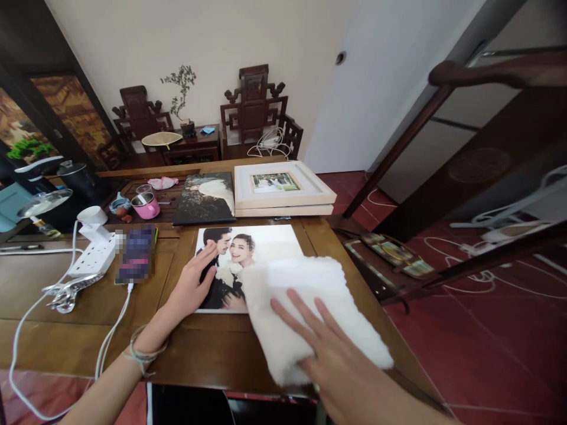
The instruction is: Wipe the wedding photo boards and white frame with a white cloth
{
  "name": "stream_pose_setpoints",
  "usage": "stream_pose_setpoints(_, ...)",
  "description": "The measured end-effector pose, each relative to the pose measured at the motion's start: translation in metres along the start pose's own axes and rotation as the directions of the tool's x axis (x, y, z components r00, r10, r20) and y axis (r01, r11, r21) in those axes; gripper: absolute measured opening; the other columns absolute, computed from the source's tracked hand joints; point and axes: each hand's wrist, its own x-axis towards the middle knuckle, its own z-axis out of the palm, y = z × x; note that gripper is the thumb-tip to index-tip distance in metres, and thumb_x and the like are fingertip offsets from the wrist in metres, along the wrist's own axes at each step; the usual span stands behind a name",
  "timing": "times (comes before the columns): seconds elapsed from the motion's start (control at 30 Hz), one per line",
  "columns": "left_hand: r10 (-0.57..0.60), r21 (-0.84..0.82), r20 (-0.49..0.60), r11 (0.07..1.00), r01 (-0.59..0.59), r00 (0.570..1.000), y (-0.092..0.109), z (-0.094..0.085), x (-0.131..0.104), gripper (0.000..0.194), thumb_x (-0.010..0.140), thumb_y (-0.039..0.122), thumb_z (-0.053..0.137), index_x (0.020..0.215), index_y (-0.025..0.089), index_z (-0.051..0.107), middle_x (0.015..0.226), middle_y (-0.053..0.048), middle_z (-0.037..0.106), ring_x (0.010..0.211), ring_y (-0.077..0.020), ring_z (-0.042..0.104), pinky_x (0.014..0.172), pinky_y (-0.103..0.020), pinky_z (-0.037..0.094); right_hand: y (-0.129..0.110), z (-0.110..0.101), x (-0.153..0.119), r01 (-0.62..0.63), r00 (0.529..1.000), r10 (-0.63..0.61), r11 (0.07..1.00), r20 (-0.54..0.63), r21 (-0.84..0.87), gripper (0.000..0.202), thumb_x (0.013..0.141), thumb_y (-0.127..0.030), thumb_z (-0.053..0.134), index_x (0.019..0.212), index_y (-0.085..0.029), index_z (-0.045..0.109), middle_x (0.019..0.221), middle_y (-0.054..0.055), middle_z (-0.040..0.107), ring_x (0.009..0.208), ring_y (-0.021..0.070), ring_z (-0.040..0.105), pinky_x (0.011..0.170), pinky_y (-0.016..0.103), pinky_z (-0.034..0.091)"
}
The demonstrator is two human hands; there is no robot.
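A print of a photo (221, 295) showing a couple in wedding dress lies flat on the wooden table (208, 348) before me. My left hand (193, 284) is open, its fingers resting on the left part of the print. A fluffy white cloth (305, 277) covers the print's lower right and spreads past it onto the tabletop. My right hand (321, 348) presses on this cloth with fingers stretched over it. The thumb is partly hidden at the cloth's bunched near edge, which it seems to hold.
Behind the print lie a dark photo panel (206, 203) and stacked pale wooden frames (283, 203). To the left are a phone (135, 254), a white power strip (95, 255) with cables, and a pink cup (146, 206). A dark wooden rack (398, 141) stands beyond the right edge.
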Motion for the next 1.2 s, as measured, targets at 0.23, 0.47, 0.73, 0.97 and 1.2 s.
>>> stream_pose_setpoints(0.23,-0.002,0.015,0.016,1.000,0.002,1.000,0.001,-0.001,0.000,0.043,0.095,0.028,0.040,0.136,0.017,0.049,0.145,-0.009,0.044,0.139,-0.0213,0.034,0.115,-0.047,0.027,0.009,-0.025,0.031,-0.010,0.993,0.009,1.000,0.118,0.006,0.043,0.065,0.001,0.048,0.096,-0.016,0.073,0.154,0.011,0.024,0.140,0.0375,0.007,0.111,0.064,0.014)
stream_pose_setpoints(0.47,0.014,0.015,0.005,1.000,-0.014,1.000,-0.002,0.000,0.000,0.042,0.095,0.028,0.041,0.134,0.017,0.051,0.145,-0.009,0.044,0.138,-0.0219,0.035,0.115,-0.046,0.027,0.067,-0.042,0.108,-0.107,0.994,0.105,0.988,-0.021,-0.115,0.048,0.067,0.004,0.046,0.107,-0.012,0.067,0.151,0.016,0.031,0.139,0.0404,0.017,0.105,0.068,0.024)
stream_pose_setpoints(0.73,-0.002,-0.006,0.005,1.000,0.002,1.000,0.000,0.000,0.000,0.043,0.094,0.028,0.041,0.135,0.016,0.050,0.146,-0.009,0.044,0.138,-0.0225,0.034,0.115,-0.046,0.027,0.009,-0.018,0.066,-0.037,0.998,0.038,0.999,0.051,-0.033,0.037,0.070,-0.002,0.052,0.099,-0.013,0.072,0.154,0.015,0.020,0.140,0.0405,0.003,0.109,0.066,0.008)
stream_pose_setpoints(0.97,-0.011,-0.026,0.009,1.000,0.012,1.000,0.001,-0.001,0.001,0.043,0.094,0.029,0.042,0.135,0.019,0.051,0.145,-0.007,0.044,0.138,-0.0223,0.035,0.116,-0.045,0.027,-0.023,-0.014,0.034,0.080,0.982,-0.093,0.993,0.164,0.088,0.033,0.069,-0.009,0.056,0.096,-0.013,0.073,0.155,0.013,0.016,0.140,0.0407,0.000,0.109,0.067,0.005)
stream_pose_setpoints(1.2,0.007,-0.025,-0.004,1.000,-0.007,1.000,-0.002,0.000,0.000,0.043,0.094,0.028,0.043,0.135,0.021,0.050,0.145,-0.007,0.045,0.138,-0.0220,0.035,0.115,-0.046,0.027,0.037,-0.036,0.099,0.013,1.000,-0.013,1.000,0.018,-0.017,0.039,0.068,-0.003,0.050,0.101,-0.013,0.068,0.157,0.012,0.012,0.140,0.0378,-0.006,0.109,0.065,0.008)
